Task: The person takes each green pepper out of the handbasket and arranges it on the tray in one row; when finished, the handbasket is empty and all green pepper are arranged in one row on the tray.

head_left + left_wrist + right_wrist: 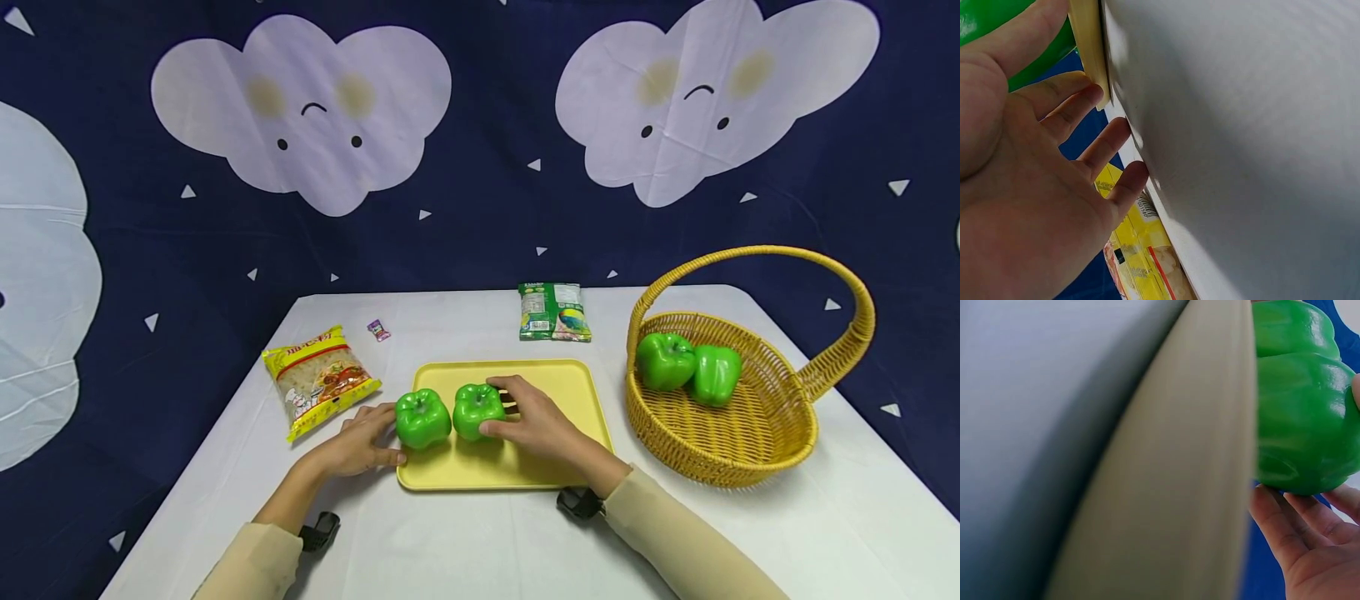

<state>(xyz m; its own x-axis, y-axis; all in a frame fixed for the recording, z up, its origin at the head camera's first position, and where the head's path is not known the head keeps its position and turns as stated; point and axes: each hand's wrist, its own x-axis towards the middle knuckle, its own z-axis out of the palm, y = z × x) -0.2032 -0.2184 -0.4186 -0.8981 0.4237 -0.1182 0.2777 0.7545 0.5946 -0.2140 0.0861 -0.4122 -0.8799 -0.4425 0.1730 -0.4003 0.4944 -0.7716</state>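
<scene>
Two glossy green bell peppers sit side by side on the yellow tray point(525, 473). My right hand point(542, 419) holds the right bell pepper point(476, 412), thumb at its near side and fingers around its far right side. In the right wrist view this bell pepper point(1304, 425) shows between thumb and fingertips, partly behind the tray's rim point(1166, 475). My left hand point(362, 442) is at the tray's left edge, beside the left bell pepper point(422, 419). Its fingers are spread and loosely bent in the left wrist view, with fingertips point(1094, 94) right at the tray's edge.
A yellow wicker basket point(660, 450) with a tall handle stands at the right, holding two more green bell peppers point(666, 361). At the left lies a yellow food packet point(321, 382); a small purple candy point(378, 331) and a green packet point(555, 312) lie farther back on the white table.
</scene>
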